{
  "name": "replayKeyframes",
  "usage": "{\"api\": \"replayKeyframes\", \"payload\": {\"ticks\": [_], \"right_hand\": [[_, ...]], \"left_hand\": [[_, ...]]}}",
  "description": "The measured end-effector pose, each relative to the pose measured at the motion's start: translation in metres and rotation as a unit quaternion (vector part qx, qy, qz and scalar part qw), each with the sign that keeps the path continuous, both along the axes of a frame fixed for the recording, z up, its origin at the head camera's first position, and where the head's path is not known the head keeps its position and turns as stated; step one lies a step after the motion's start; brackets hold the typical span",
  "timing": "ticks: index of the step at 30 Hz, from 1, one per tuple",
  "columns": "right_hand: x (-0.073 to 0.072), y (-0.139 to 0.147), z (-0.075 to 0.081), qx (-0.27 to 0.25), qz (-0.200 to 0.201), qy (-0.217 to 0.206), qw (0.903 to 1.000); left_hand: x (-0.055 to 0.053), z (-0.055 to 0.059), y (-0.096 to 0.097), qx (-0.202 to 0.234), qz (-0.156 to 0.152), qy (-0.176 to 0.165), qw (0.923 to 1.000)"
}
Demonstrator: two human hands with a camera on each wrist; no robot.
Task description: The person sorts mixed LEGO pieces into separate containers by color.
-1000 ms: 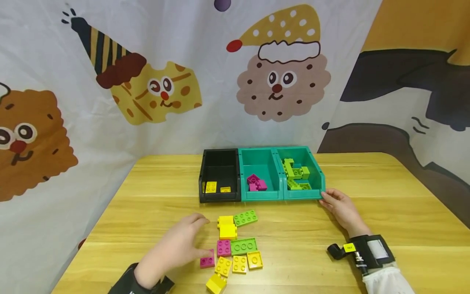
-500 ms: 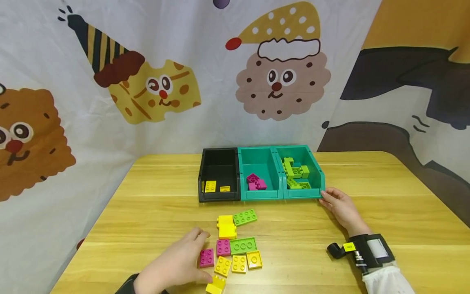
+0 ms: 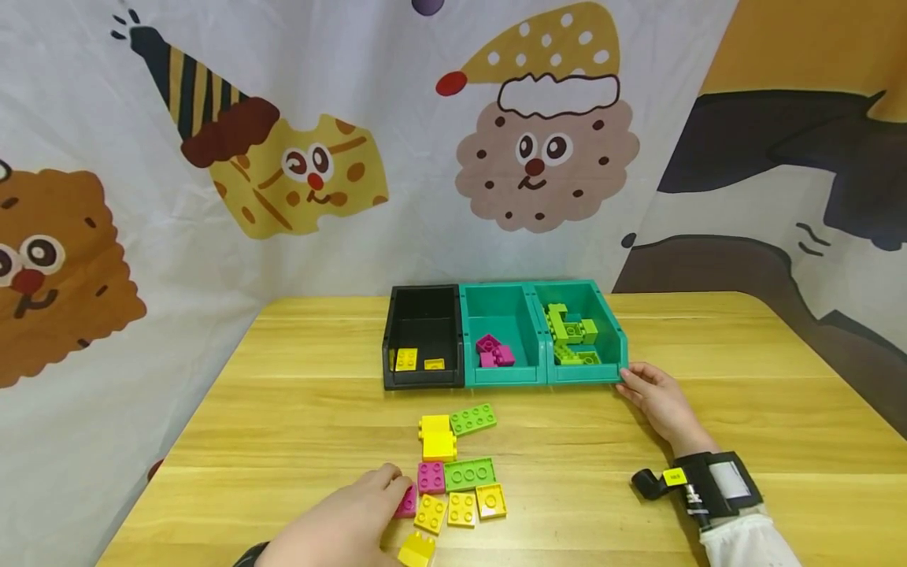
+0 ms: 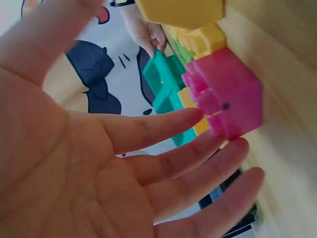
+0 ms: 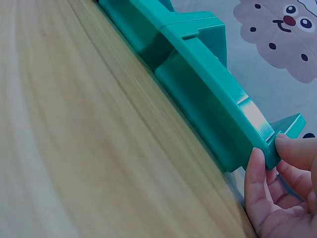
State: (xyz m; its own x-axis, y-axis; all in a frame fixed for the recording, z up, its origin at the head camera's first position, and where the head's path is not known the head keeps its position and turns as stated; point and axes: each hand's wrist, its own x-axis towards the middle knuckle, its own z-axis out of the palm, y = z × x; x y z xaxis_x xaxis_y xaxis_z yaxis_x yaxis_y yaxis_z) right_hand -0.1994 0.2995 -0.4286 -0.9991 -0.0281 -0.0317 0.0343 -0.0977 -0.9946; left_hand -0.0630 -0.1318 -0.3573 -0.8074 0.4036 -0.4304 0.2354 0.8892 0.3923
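Observation:
My left hand [image 3: 349, 516] reaches in low over the front of the table, its fingers extended. In the left wrist view the fingertips lie right at a magenta toy brick [image 4: 242, 94], and a yellow brick [image 4: 183, 11] sits near the thumb. From the head view, that magenta brick [image 3: 407, 502] is partly hidden behind the fingers; the yellow brick [image 3: 416, 550] is just in front of it. My right hand [image 3: 655, 400] pinches the front right corner of the right-hand teal bin [image 3: 586, 375], thumb above and fingers below, as the right wrist view [image 5: 270, 141] also shows.
Several yellow, green and magenta bricks [image 3: 431, 477] lie loosely grouped mid-table. Behind them stand a black bin [image 3: 425, 380] with yellow bricks, a middle teal bin [image 3: 505, 378] with magenta ones, and the right-hand bin with green ones. A printed curtain [image 3: 425, 252] hangs behind the table.
My left hand has come toward the front, then over the left magenta brick, which its fingers now partly cover. My right hand stays at the bin corner.

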Motion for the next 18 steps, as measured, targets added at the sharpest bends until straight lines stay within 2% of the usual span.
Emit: {"api": "replayKeyframes", "payload": {"ticks": [8,12,18], "right_hand": [[0.001,0.0,0.002,0.002,-0.003,-0.003,1.0],[0.001,0.0,0.002,-0.001,-0.003,-0.002,1.0],[0.001,-0.001,0.002,0.0,-0.005,-0.007,1.0]], "left_hand": [[-0.002,-0.007,0.002,0.005,-0.023,0.017,0.9996],[-0.003,-0.01,0.002,-0.003,-0.043,0.052,0.9977],[-0.007,-0.015,0.005,-0.002,-0.049,0.101,0.9937]]}}
